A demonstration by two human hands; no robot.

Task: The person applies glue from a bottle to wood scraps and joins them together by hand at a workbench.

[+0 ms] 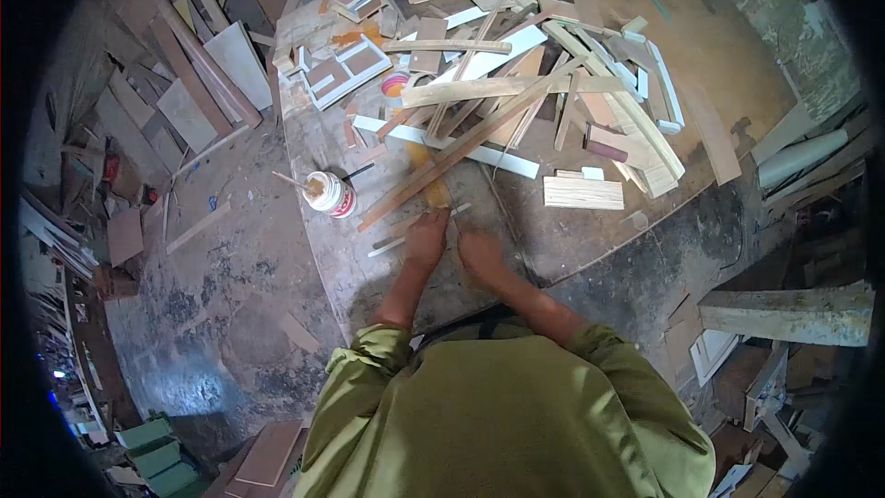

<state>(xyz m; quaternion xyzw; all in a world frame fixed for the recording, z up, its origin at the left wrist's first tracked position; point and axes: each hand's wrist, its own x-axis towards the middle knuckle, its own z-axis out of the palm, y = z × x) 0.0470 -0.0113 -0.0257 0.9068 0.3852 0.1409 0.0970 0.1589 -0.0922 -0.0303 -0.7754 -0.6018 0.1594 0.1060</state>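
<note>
Both my hands are close together at the near edge of the worktable point(572, 254). My left hand point(428, 238) is closed, its fingers around something small that I cannot make out. Just to its right, my right hand point(481, 254) is closed too, and what it holds, if anything, is hidden. A thin light strip point(387, 247) lies left of my left hand. Beyond the hands, a long brown wooden strip point(442, 166) slants across the table. The white glue tub point(339, 200) stands to the left with a stick in its mouth.
A heap of wooden strips point(553, 83) covers the table's middle. A stack of light wood pieces point(583, 193) lies to the right. Boards point(241, 65) lean at the far left, and a wooden beam point(784, 316) juts in at the right.
</note>
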